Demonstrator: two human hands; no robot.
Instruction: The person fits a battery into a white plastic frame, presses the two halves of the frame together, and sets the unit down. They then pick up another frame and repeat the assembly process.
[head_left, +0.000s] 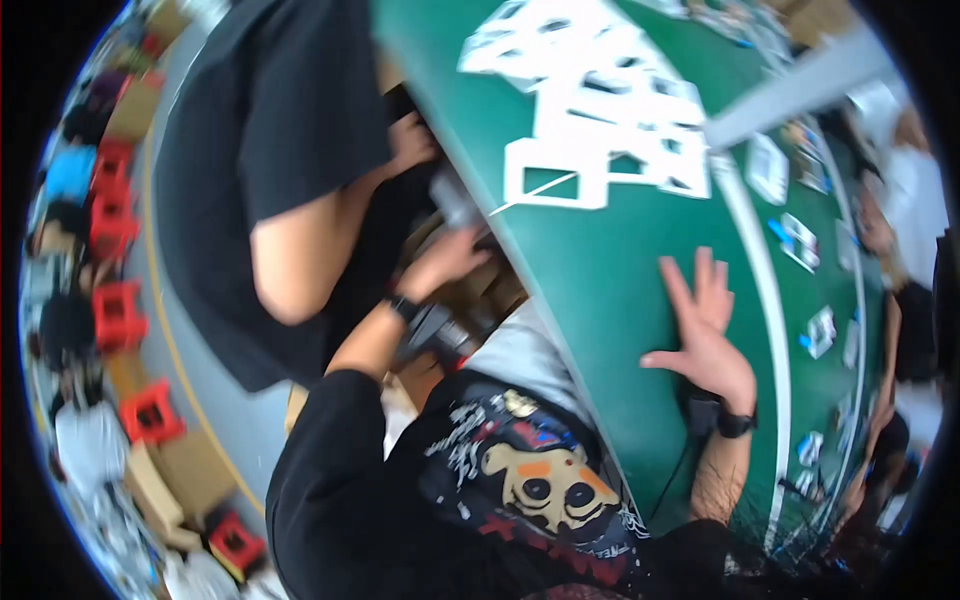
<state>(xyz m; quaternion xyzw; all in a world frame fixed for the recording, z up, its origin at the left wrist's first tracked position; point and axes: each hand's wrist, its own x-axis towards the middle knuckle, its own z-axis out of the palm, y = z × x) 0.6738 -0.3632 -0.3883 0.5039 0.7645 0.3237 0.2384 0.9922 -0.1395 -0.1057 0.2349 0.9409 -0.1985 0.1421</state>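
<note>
My right hand (708, 340) rests over the green table (630, 270) with fingers spread, holding nothing. A dark wristband (735, 424) is on that wrist, with a small black device (702, 410) and cable beside it. My left hand (448, 262) reaches down past the table's left edge, fingers stretched out, somewhat blurred. Near its fingertips are brown cardboard (497, 292) and a pale grey object (456, 200) whose kind I cannot make out. Ahead on the table lies a pile of flat white cut-out pieces (575, 112), one a rectangular frame (516, 180).
A person in black (300, 110) stands close at my left, one hand (412, 142) by the table edge. A pale post (800, 92) crosses the upper right. Beyond a white strip (770, 330) are small white and blue items and other people. Red stools (120, 315) line the far left.
</note>
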